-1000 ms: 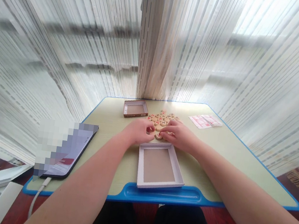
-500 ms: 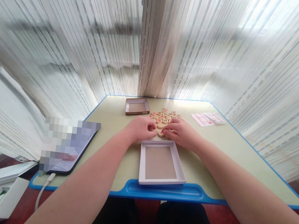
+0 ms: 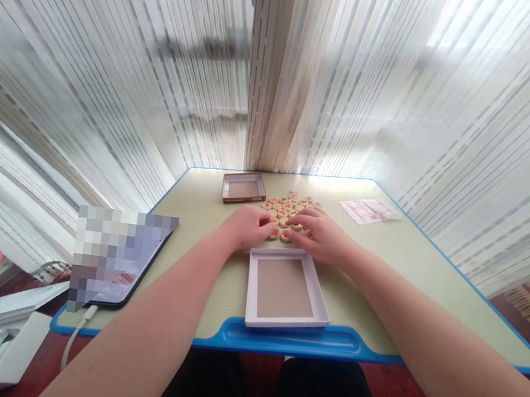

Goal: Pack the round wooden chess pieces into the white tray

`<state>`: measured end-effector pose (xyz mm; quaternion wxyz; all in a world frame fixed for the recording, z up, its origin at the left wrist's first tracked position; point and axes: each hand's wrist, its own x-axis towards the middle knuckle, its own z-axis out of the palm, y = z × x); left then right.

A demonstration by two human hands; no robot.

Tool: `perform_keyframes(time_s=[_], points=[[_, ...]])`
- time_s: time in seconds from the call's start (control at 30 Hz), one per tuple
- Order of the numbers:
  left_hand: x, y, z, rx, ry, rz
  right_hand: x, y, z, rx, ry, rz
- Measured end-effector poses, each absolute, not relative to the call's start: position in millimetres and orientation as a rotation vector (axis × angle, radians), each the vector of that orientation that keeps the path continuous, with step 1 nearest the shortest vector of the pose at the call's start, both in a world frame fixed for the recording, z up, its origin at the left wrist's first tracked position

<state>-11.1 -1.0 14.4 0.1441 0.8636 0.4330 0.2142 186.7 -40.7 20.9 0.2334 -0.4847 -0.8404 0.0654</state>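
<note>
Round wooden pieces (image 3: pixel 283 213) with red or black characters lie bunched on the table between my hands and beyond them. My left hand (image 3: pixel 248 225) is at the left of the bunch, fingers curled, its fingertips by a piece with a red mark (image 3: pixel 274 233); whether it grips anything is hidden. My right hand (image 3: pixel 321 233) lies over the right side of the bunch with its fingers spread, its thumb beside another piece (image 3: pixel 285 235). Just in front of both hands sits a shallow white box tray (image 3: pixel 252 317) with a brown bottom.
The pale green table (image 3: pixel 408 295) has a blue rim. A brown-edged box lid (image 3: pixel 244 201) lies at the back, and a red-and-white sheet (image 3: pixel 371 211) at the back right. On the left stands a phone (image 3: pixel 138 273) with a white cable (image 3: pixel 76 333).
My left fingers have drawn back slightly, showing a piece beside them. My right thumb and fingers have moved apart from the front piece. The view has shifted slightly.
</note>
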Motion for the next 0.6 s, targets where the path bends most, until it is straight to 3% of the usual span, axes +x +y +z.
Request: perform_keyframes(time_s=[0.6], points=[[-11.3,0.0,15.5,2.499,1.35,0.766,186.2,-39.0,21.9,-1.196,-2.385,0.216]])
